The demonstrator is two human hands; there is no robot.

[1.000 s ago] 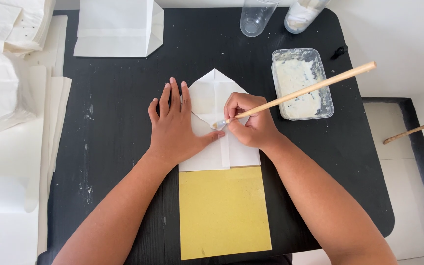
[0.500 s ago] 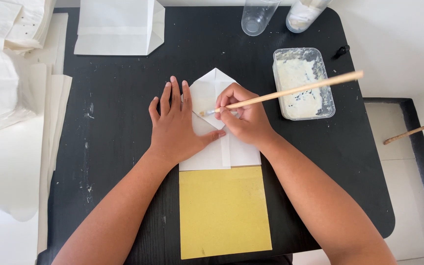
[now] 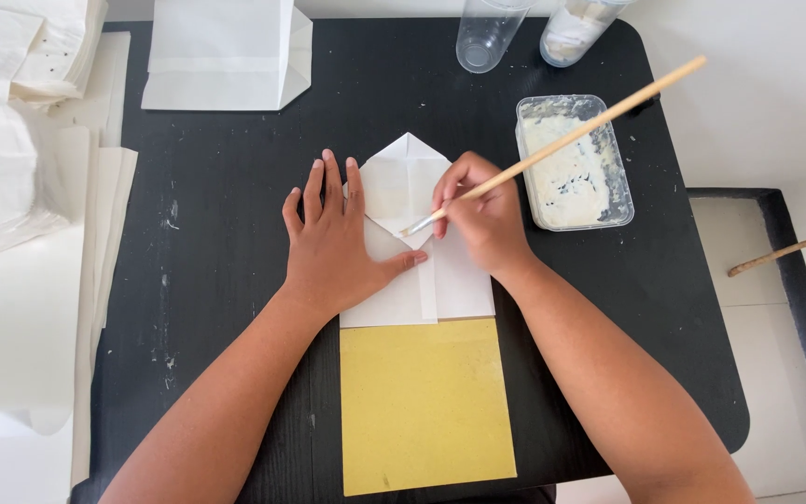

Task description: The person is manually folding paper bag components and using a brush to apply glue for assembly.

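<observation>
Folded white paper: flat on a black tabletop, top folded to a point aimed away from the camera, 1 narrow vertical seam strip down the lower middle, lower edge just overlapping a yellow sheet. Pinned flat at its left half under the left hand, fingers spread, thumb across toward the seam. Long thin wooden-handled brush: pinched in the right hand, handle slanting up and to the right, bristle tip touching the paper beneath the triangular flap.
</observation>
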